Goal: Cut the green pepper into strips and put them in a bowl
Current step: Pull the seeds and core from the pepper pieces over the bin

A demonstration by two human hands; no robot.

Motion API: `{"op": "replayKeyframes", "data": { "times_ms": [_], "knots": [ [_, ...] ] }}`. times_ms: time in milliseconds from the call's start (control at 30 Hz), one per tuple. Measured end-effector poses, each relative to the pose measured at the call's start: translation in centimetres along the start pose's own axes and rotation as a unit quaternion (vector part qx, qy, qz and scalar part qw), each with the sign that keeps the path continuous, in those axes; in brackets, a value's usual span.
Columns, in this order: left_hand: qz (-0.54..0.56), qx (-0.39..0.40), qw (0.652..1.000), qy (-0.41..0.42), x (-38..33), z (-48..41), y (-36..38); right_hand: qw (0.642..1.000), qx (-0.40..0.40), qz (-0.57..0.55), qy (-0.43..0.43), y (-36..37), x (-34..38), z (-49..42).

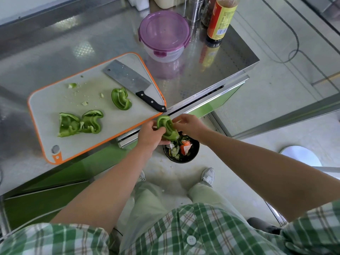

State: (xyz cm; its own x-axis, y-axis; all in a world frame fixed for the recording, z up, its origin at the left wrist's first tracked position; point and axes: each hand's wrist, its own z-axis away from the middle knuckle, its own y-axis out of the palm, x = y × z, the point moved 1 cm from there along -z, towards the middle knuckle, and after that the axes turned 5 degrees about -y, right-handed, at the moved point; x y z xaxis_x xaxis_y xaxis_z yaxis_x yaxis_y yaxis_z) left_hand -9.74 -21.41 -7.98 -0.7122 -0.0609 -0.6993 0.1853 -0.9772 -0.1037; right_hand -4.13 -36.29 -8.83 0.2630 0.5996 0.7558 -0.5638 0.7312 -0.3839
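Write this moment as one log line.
left hand: grips pepper piece | right hand: pinches its edge | both above scrap bin on floor | cleaver: lying on cutting board | strips: none cut yet

Cutting board: pale grey-white face, orange rim. Pepper pieces on it: bright green, paler inside. Pepper piece above the bin: same green. Cleaver: matt grey blade, black handle with silver rivets. Container: clear body, translucent purple lid and clips. Bottle: yellow and red label, dark contents. Bench: silver steel. Cabinet front: green. Bin: black, holding orange, white and green scraps. Shirt: green and white plaid with thin brown lines.
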Motion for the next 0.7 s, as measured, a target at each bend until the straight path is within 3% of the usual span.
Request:
{"op": "replayKeyframes", "data": {
  "times_ms": [400, 600, 700],
  "knots": [
    [0.008, 0.025, 1.0, 0.011, 0.1, 0.6, 0.5, 0.997, -0.077, -0.002, -0.005, 1.5, 1.1, -0.3],
    [0.0, 0.017, 1.0, 0.011, 0.3, 0.6, 0.4, 0.997, -0.059, 0.057, 0.007, 1.7, 1.6, -1.1],
    [-0.069, -0.014, 0.997, 0.031, 0.5, 0.4, 0.5, 0.996, -0.037, 0.076, 0.013, 1.7, 1.7, -1.0]
  ]
}}
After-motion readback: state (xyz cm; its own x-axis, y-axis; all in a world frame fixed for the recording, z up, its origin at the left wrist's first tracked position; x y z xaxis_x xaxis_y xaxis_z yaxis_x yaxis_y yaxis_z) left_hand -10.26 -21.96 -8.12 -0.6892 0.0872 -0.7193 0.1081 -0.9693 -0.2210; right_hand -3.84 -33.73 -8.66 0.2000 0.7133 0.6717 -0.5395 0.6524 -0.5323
